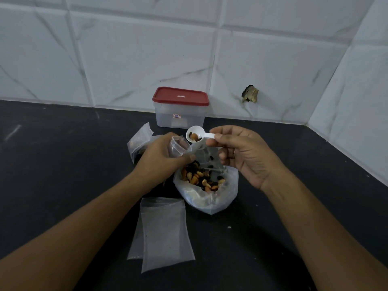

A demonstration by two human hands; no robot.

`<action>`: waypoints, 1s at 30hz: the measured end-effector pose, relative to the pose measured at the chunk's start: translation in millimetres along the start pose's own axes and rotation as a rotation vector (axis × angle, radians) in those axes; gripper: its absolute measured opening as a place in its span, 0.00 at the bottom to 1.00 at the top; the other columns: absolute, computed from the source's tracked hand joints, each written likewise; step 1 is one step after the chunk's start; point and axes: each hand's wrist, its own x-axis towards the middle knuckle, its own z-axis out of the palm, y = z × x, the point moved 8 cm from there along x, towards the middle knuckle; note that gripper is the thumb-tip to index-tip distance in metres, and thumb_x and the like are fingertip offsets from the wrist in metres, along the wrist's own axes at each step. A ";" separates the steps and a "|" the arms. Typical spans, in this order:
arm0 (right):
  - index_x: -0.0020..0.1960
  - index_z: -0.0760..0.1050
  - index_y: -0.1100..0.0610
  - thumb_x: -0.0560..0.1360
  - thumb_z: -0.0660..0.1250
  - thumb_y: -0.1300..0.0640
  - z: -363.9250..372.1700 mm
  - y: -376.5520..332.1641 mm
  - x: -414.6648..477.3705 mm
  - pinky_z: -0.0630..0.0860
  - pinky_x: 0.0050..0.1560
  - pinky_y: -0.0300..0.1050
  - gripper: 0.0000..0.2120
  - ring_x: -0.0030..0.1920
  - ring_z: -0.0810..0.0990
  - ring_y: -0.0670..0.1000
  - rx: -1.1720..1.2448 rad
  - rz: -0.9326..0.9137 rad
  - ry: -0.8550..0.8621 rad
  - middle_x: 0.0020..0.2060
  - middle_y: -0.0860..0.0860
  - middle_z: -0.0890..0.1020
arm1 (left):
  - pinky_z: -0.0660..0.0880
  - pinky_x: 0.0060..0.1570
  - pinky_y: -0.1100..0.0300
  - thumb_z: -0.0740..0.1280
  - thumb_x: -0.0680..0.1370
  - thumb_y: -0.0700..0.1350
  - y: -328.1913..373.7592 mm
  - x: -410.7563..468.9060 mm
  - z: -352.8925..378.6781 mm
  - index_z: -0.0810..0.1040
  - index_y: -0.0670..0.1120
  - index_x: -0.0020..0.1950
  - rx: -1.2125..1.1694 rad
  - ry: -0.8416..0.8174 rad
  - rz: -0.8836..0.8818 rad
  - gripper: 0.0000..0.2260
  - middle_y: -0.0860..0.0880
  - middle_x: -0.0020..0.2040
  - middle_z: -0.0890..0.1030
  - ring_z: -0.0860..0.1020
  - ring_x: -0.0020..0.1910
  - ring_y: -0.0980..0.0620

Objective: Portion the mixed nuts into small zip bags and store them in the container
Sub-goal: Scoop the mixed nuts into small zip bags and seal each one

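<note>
A large clear bag of mixed nuts (206,185) lies open on the black counter. My left hand (161,158) holds a small zip bag (178,147) open just above it. My right hand (243,152) pinches the handle of a white scoop (195,134) that carries a few nuts, level with the small bag's mouth. A clear container with a red lid (180,107) stands shut against the back wall. Empty zip bags (163,232) lie flat in front of me.
A filled small bag (139,141) lies left of my left hand. The black counter (63,164) meets white tiled walls at the back and right. A hole in the tile (249,93) shows at the back right.
</note>
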 end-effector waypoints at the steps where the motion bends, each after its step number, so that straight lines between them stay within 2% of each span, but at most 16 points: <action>1: 0.62 0.82 0.61 0.80 0.69 0.63 3.9 0.2 -1.4 0.77 0.36 0.39 0.11 0.33 0.77 0.46 -0.020 -0.007 -0.013 0.47 0.57 0.88 | 0.82 0.54 0.53 0.79 0.73 0.49 0.5 -0.3 1.1 0.80 0.52 0.59 -0.015 -0.012 0.000 0.17 0.55 0.51 0.86 0.83 0.51 0.59; 5: 0.58 0.84 0.57 0.80 0.70 0.64 20.1 2.8 -4.6 0.77 0.36 0.38 0.09 0.32 0.77 0.46 -0.212 -0.091 -0.062 0.47 0.56 0.89 | 0.82 0.54 0.49 0.79 0.73 0.51 5.2 -1.8 2.7 0.80 0.50 0.57 -0.046 -0.035 0.031 0.16 0.51 0.49 0.86 0.84 0.50 0.55; 8: 0.55 0.86 0.51 0.80 0.72 0.63 27.3 -3.6 -6.9 0.80 0.39 0.42 0.10 0.33 0.80 0.44 -0.514 -0.270 -0.053 0.47 0.52 0.88 | 0.83 0.53 0.47 0.79 0.73 0.49 5.5 -0.5 1.7 0.81 0.49 0.55 -0.057 -0.030 0.039 0.14 0.49 0.48 0.85 0.84 0.49 0.52; 11: 0.55 0.87 0.49 0.80 0.71 0.63 32.6 -12.5 -11.9 0.81 0.47 0.39 0.11 0.44 0.84 0.39 -0.718 -0.436 -0.037 0.48 0.42 0.88 | 0.83 0.54 0.47 0.79 0.73 0.47 4.1 1.1 0.9 0.81 0.48 0.55 -0.075 -0.031 0.044 0.14 0.49 0.48 0.85 0.84 0.50 0.52; 13: 0.57 0.87 0.50 0.80 0.71 0.63 36.2 -16.3 -15.4 0.82 0.55 0.44 0.12 0.52 0.85 0.40 -0.812 -0.520 -0.042 0.51 0.42 0.87 | 0.83 0.54 0.47 0.79 0.73 0.47 4.8 1.6 0.8 0.81 0.48 0.54 -0.069 -0.030 0.049 0.13 0.50 0.48 0.85 0.84 0.50 0.52; 15: 0.57 0.87 0.50 0.79 0.70 0.64 38.8 -17.0 -16.6 0.83 0.58 0.49 0.13 0.55 0.85 0.42 -0.854 -0.549 -0.057 0.52 0.43 0.87 | 0.83 0.53 0.47 0.79 0.73 0.47 3.6 2.2 0.3 0.82 0.48 0.54 -0.055 -0.020 0.049 0.13 0.50 0.48 0.85 0.84 0.50 0.53; 19: 0.56 0.88 0.52 0.79 0.71 0.65 35.9 -21.2 -17.1 0.83 0.57 0.50 0.12 0.55 0.85 0.43 -0.760 -0.568 -0.031 0.51 0.44 0.88 | 0.82 0.54 0.43 0.80 0.73 0.46 0.2 3.3 -0.7 0.81 0.49 0.56 -0.072 -0.017 0.041 0.14 0.50 0.49 0.85 0.84 0.50 0.51; 21: 0.55 0.88 0.52 0.79 0.71 0.66 35.9 -19.8 -16.5 0.83 0.57 0.48 0.12 0.54 0.85 0.42 -0.747 -0.543 -0.048 0.50 0.43 0.88 | 0.83 0.54 0.44 0.80 0.73 0.46 -0.5 3.3 -0.6 0.81 0.49 0.55 -0.073 -0.019 0.038 0.14 0.50 0.49 0.85 0.84 0.50 0.52; 24: 0.55 0.87 0.53 0.79 0.72 0.65 33.5 -18.4 -14.5 0.81 0.45 0.40 0.11 0.43 0.85 0.40 -0.671 -0.492 -0.041 0.46 0.44 0.88 | 0.82 0.55 0.44 0.80 0.73 0.47 -0.6 3.0 -0.4 0.81 0.49 0.55 -0.091 -0.017 0.028 0.14 0.51 0.48 0.85 0.84 0.50 0.52; 26: 0.55 0.86 0.54 0.79 0.72 0.65 23.3 -23.7 -12.7 0.80 0.38 0.40 0.09 0.34 0.81 0.44 -0.523 -0.461 0.020 0.43 0.49 0.87 | 0.82 0.56 0.46 0.80 0.73 0.47 -1.0 2.8 -0.8 0.80 0.50 0.56 -0.101 -0.004 0.014 0.15 0.52 0.49 0.86 0.84 0.50 0.54; 28: 0.55 0.85 0.57 0.79 0.71 0.65 13.5 -26.2 -10.5 0.80 0.37 0.43 0.08 0.31 0.78 0.50 -0.387 -0.407 0.063 0.42 0.56 0.87 | 0.82 0.56 0.49 0.80 0.72 0.47 -1.9 2.8 -2.0 0.81 0.50 0.56 -0.098 0.014 0.007 0.15 0.54 0.49 0.86 0.84 0.50 0.56; 30: 0.56 0.84 0.59 0.80 0.70 0.66 7.6 -23.5 -9.1 0.79 0.36 0.41 0.08 0.30 0.77 0.50 -0.274 -0.336 0.084 0.42 0.59 0.87 | 0.82 0.54 0.52 0.80 0.72 0.47 -1.2 3.1 -1.6 0.81 0.50 0.55 -0.086 0.009 0.005 0.14 0.55 0.48 0.86 0.84 0.49 0.57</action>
